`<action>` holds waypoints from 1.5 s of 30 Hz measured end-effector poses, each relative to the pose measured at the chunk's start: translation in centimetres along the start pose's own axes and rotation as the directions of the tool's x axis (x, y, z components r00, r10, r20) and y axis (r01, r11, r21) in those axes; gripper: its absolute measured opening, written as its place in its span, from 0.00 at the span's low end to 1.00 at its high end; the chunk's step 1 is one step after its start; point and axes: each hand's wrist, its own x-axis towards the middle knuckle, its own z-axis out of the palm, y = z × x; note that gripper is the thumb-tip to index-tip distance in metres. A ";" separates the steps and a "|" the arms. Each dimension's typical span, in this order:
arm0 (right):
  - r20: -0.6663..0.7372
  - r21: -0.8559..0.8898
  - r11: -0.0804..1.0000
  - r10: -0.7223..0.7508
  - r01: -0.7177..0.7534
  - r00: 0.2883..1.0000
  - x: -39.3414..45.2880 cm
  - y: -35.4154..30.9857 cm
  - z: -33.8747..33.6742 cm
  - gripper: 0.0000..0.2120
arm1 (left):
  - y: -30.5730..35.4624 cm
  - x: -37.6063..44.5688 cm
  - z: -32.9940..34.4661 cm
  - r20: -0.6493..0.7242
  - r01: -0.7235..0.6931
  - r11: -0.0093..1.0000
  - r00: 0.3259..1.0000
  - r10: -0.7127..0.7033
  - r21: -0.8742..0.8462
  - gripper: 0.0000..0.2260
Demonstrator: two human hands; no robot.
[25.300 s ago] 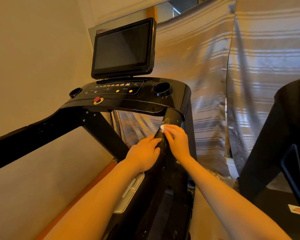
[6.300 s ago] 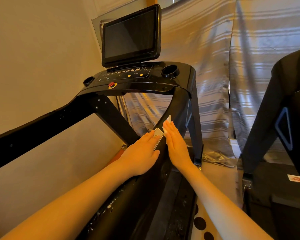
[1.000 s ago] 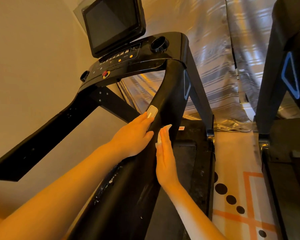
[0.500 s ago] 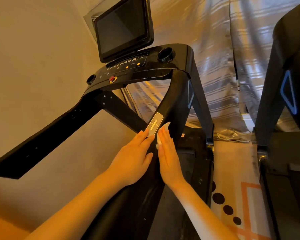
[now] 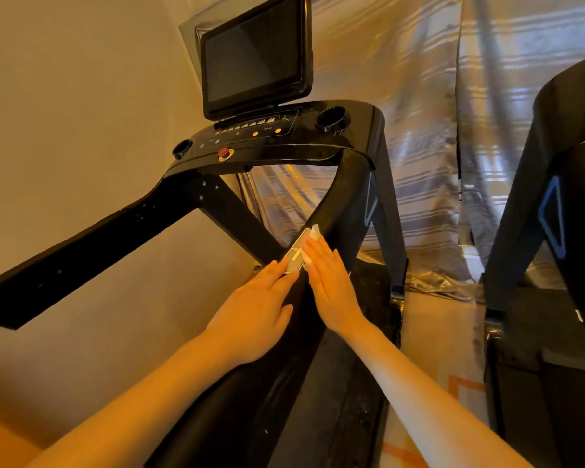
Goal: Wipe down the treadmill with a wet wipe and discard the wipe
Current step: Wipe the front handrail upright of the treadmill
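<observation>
A black treadmill (image 5: 348, 184) fills the middle, with a dark screen (image 5: 254, 55) above its console (image 5: 267, 136). My right hand (image 5: 331, 285) lies flat with straight fingers on the right handrail, pressing a white wet wipe (image 5: 313, 233) whose edge shows past the fingertips. The wipe sits beside a grey button pad (image 5: 296, 253) set into the rail. My left hand (image 5: 254, 319) rests flat on the same rail just below the pad, its fingertips touching the pad's lower end.
The left handrail (image 5: 81, 255) runs along a beige wall (image 5: 65, 96). A striped silvery curtain (image 5: 419, 113) hangs behind. A second black machine (image 5: 554, 231) stands at the right. Patterned floor (image 5: 433, 349) shows between the two machines.
My right hand has slid the wipe up the rail, from below the button pad to beside its upper part. My left hand has stayed on the rail below the pad.
</observation>
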 end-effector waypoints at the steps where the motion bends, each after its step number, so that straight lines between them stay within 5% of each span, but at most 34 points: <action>1: 0.007 -0.011 1.000 -0.004 0.004 1.000 0.3 0.1 -0.3 0.29 | 0.0 0.0 0.0 0.002 0.002 1.000 1.000 -0.002 0.005 0.26; 7: 0.154 -0.163 0.987 0.012 0.014 0.988 4.6 0.6 -3.0 0.26 | 0.0 0.1 0.0 0.030 0.021 0.999 0.999 -0.022 0.029 0.26; 13: 0.030 0.020 0.999 -0.036 0.035 0.999 0.8 -2.3 -0.3 0.19 | 0.0 -0.2 -0.1 -0.001 -0.002 0.999 1.000 0.002 0.051 0.27; 18: 0.130 -0.121 0.993 0.012 0.004 0.991 2.1 -2.0 -2.0 0.26 | -0.4 -2.2 -1.3 0.027 0.043 0.994 0.999 -0.046 0.102 0.27; 23: 0.178 -0.195 0.980 0.081 -0.045 0.981 3.4 -2.0 -2.7 0.29 | -1.3 -5.9 -1.1 0.045 0.073 0.996 0.996 -0.075 0.053 0.27; 30: 0.135 -0.126 0.991 -0.034 0.052 0.990 -1.1 -5.3 -1.0 0.25 | -1.1 -7.7 -0.4 0.047 0.118 0.982 0.993 -0.112 -0.149 0.27; 36: 0.288 -0.336 0.941 0.054 0.048 0.956 2.3 -4.5 -2.8 0.21 | -0.8 -8.0 -0.5 0.028 0.110 0.977 0.994 -0.107 -0.183 0.26; 45: 0.388 -0.204 0.963 -0.086 0.176 0.918 -0.2 -6.4 -2.3 0.23 | -1.4 -9.0 -0.4 0.040 0.119 0.975 0.993 -0.113 -0.185 0.25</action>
